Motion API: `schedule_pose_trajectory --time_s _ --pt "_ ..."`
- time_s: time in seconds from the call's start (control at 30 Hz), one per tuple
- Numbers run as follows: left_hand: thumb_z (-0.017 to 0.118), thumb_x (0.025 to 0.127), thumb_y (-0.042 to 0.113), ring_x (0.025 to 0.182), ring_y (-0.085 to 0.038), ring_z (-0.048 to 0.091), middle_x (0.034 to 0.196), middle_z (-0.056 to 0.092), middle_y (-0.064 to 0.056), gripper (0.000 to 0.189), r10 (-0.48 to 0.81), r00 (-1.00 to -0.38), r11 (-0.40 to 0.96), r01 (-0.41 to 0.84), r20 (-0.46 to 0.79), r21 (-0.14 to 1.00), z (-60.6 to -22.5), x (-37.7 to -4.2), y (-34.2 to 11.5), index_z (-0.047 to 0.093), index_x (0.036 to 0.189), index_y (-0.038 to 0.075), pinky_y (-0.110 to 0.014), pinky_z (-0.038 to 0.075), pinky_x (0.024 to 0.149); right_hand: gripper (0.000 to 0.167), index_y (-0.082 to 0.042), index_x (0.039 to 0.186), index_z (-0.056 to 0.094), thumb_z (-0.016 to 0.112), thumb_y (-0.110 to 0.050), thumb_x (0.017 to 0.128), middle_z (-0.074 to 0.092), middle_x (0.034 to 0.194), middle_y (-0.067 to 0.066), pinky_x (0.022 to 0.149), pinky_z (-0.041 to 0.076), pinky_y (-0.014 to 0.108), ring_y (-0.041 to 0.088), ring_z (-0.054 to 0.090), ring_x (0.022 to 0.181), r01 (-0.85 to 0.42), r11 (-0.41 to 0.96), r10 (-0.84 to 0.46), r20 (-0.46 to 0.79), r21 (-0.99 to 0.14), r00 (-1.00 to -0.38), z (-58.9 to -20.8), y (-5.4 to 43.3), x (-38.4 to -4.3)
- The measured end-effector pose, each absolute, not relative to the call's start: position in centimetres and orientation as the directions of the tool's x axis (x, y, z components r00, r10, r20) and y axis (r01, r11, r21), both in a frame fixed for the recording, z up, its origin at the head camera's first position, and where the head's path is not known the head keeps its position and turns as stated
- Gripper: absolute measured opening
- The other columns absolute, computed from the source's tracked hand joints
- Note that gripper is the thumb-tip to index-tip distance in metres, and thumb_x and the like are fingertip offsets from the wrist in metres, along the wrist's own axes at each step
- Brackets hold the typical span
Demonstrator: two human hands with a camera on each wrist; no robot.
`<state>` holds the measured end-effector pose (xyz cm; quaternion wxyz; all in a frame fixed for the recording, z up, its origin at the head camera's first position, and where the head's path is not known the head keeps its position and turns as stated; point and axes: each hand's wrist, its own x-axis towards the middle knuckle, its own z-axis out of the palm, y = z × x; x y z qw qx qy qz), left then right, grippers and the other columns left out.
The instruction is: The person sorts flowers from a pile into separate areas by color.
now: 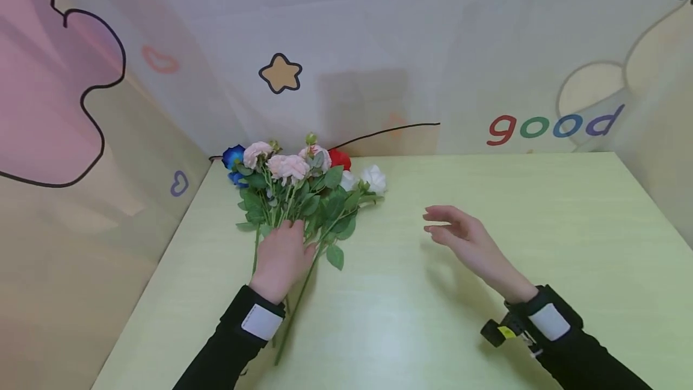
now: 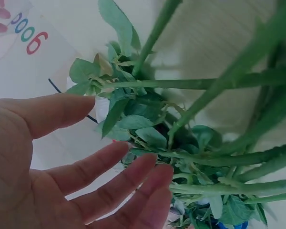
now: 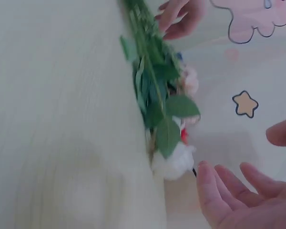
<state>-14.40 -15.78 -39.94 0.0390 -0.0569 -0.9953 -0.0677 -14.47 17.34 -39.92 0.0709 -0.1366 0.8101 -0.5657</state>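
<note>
A bunch of flowers lies at the table's back left, with pink blooms (image 1: pixel 289 167), a blue bloom (image 1: pixel 233 156), a red bloom (image 1: pixel 340 159) and a white bloom (image 1: pixel 373 179). My left hand (image 1: pixel 283 260) is over the upper stems, just below the blooms. In the left wrist view its fingers (image 2: pixel 112 188) are loosely bent beside the green stems (image 2: pixel 248 191), thumb spread apart and nothing gripped. Well to the right of the bunch, my right hand (image 1: pixel 476 248) hovers above the table, fingers relaxed and holding nothing.
Long stems (image 1: pixel 295 318) run from the bunch toward the table's front. The pale table (image 1: pixel 487 191) meets a printed backdrop (image 1: pixel 411 29) at its back edge and left side. Leaves (image 1: pixel 334 256) stick out to the bunch's right.
</note>
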Motion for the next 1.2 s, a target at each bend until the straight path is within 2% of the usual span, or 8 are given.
schedule_pose_trajectory --time_s 0.13,0.33,0.43,0.53,0.67,0.87,1.07,1.2 --pt "0.072 0.092 0.030 0.085 -0.040 0.071 0.102 0.073 -0.020 0.040 0.107 -0.994 0.984 0.109 0.026 0.143 -40.1 -14.7 -15.9 0.068 0.115 -0.001 -0.049 0.058 0.067 0.046 0.002 0.147 0.041 0.049 -0.019 0.106 0.054 0.141 0.028 0.096 0.054 0.020 0.005 0.067 0.113 -0.007 0.157 -0.348 -0.048 -0.988 -0.936 -40.0 16.0 -14.9" --pt "0.075 0.089 0.023 0.072 -0.033 0.071 0.083 0.072 -0.014 0.022 0.139 -0.990 0.981 0.143 0.039 0.128 -40.4 -15.4 -15.8 0.070 0.091 0.002 -0.044 0.056 0.058 0.052 0.002 0.150 0.035 0.046 -0.025 0.107 0.062 0.134 0.009 0.100 0.053 0.022 0.010 0.068 0.115 0.186 -0.021 -0.373 -0.165 -0.982 -0.913 -40.4 14.4 -15.4" --pt "0.075 0.087 0.019 0.068 -0.031 0.069 0.077 0.070 -0.012 0.017 0.146 -0.988 0.983 0.150 0.047 0.104 -40.6 -15.5 -16.0 0.069 0.081 0.004 -0.042 0.054 0.054 0.054 0.003 0.153 0.029 0.044 -0.023 0.108 0.059 0.139 0.012 0.099 0.053 0.023 0.011 0.068 0.114 0.295 -0.100 -0.393 -0.235 -0.950 -0.889 -40.8 13.9 -15.6" --pt "0.074 0.087 0.017 0.065 -0.030 0.068 0.071 0.069 -0.011 0.022 0.146 -0.989 0.983 0.147 0.021 0.106 -40.9 -15.3 -16.1 0.065 0.070 0.007 -0.041 0.053 0.052 0.055 0.004 0.155 0.025 0.042 -0.019 0.107 0.057 0.141 0.015 0.099 0.054 0.023 0.011 0.067 0.113 0.373 -0.149 -0.414 -0.284 -0.916 -0.865 -41.2 13.5 -15.7" --pt "0.075 0.088 0.019 0.063 -0.030 0.068 0.069 0.069 -0.011 0.030 0.153 -0.988 0.981 0.151 -0.009 0.120 -41.4 -15.2 -16.1 0.062 0.063 0.008 -0.041 0.053 0.052 0.056 0.006 0.155 0.024 0.042 -0.017 0.107 0.060 0.137 0.011 0.099 0.054 0.024 0.011 0.067 0.114 0.398 -0.181 -0.440 -0.288 -0.900 -0.851 -41.5 13.4 -15.6" --pt "0.075 0.087 0.011 0.060 -0.030 0.067 0.066 0.068 -0.013 0.026 0.192 -0.981 0.974 0.192 0.008 0.119 -41.8 -15.1 -16.2 0.063 0.064 0.005 -0.041 0.052 0.051 0.057 0.006 0.155 0.023 0.044 -0.016 0.106 0.065 0.127 0.003 0.098 0.054 0.023 0.012 0.067 0.113 0.408 -0.200 -0.457 -0.283 -0.891 -0.843 -41.5 13.3 -15.4" --pt "0.073 0.087 0.005 0.062 -0.029 0.068 0.066 0.068 -0.011 0.023 0.251 -0.966 0.949 0.259 0.064 0.181 -41.9 -15.1 -15.9 0.065 0.065 0.005 -0.041 0.054 0.055 0.054 0.006 0.153 0.027 0.042 -0.017 0.107 0.065 0.125 0.002 0.097 0.055 0.022 0.010 0.067 0.112 0.376 -0.173 -0.433 -0.272 -0.911 -0.859 -41.2 13.6 -15.3" --pt "0.070 0.089 0.004 0.062 -0.026 0.067 0.068 0.068 -0.010 0.022 0.255 -0.964 0.935 0.267 0.080 0.233 -41.6 -15.3 -15.5 0.066 0.068 0.005 -0.038 0.053 0.056 0.053 0.007 0.152 0.027 0.041 -0.018 0.107 0.065 0.130 0.008 0.097 0.055 0.023 0.011 0.068 0.112 0.343 -0.141 -0.417 -0.258 -0.929 -0.872 -41.2 13.7 -15.3"
